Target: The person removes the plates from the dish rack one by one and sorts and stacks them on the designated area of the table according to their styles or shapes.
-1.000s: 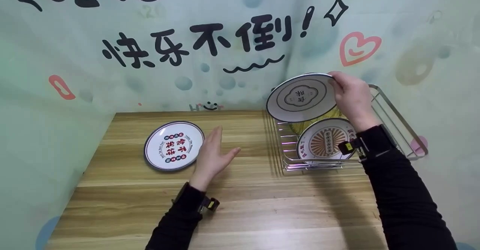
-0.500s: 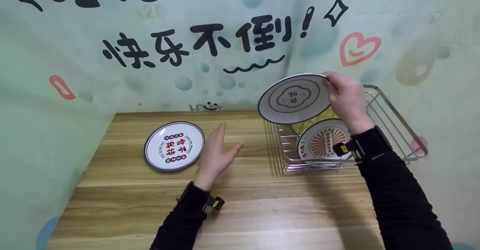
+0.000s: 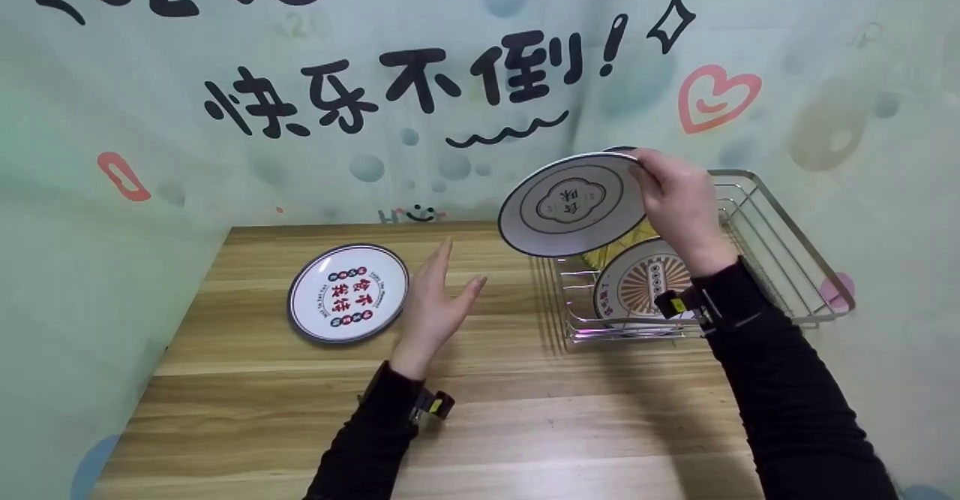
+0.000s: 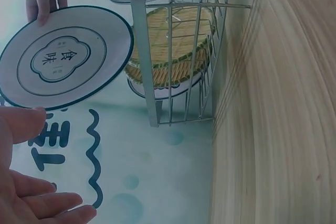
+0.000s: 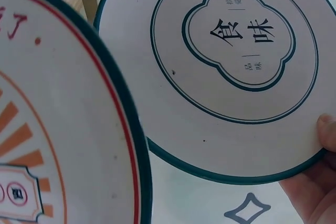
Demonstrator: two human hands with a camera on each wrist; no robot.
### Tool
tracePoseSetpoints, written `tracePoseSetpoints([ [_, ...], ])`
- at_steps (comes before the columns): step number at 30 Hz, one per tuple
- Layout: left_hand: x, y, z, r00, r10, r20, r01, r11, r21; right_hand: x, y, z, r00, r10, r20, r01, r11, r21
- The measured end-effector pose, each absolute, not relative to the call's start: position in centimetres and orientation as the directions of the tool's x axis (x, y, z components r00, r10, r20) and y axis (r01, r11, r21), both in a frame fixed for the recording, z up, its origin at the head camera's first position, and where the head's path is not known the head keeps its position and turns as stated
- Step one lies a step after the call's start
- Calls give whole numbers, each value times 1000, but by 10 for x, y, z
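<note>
My right hand (image 3: pixel 682 207) pinches the right edge of a white plate (image 3: pixel 574 206) with a dark rim and a framed two-character print. The plate hangs tilted over the left end of a metal wire rack (image 3: pixel 806 242). In the right wrist view the thumb (image 5: pixel 326 132) lies on the plate's face, with fingers behind. Palm facing right, my left hand (image 3: pixel 435 312) holds nothing, its fingers extended and thumb spread. Just left of it, a blue-rimmed plate (image 3: pixel 349 293) with red characters lies on the table.
A sunburst-printed plate (image 3: pixel 634 290) leans in the rack's front. Behind it stands woven bamboo ware (image 4: pixel 173 30), with another plate (image 4: pixel 176 93) beyond. The wooden table (image 3: pixel 525 410) meets a printed cloth backdrop (image 3: pixel 480 170) at the back.
My right hand has carried the plate left and slightly down, past the rack's left side. My left hand has shifted slightly right and up, staying spread. The plate on the table has stayed put.
</note>
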State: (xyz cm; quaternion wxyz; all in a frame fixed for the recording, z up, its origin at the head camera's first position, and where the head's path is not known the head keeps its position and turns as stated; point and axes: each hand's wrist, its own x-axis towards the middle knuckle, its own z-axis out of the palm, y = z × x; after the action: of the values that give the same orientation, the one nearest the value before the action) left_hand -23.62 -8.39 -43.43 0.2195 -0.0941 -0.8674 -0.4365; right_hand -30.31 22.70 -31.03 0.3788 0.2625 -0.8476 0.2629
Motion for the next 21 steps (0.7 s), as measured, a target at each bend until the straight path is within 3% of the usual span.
tracePoseSetpoints([
  [9,-235,-77,-428,-847,-32,531,435,533,725,-296,212,-310,-578,-248,778,-671,687,-279],
  [21,-237,-69,-426,-725,-68,685,572,495,654,-293,201,-319,-550,-263,793,-700,662,-266],
])
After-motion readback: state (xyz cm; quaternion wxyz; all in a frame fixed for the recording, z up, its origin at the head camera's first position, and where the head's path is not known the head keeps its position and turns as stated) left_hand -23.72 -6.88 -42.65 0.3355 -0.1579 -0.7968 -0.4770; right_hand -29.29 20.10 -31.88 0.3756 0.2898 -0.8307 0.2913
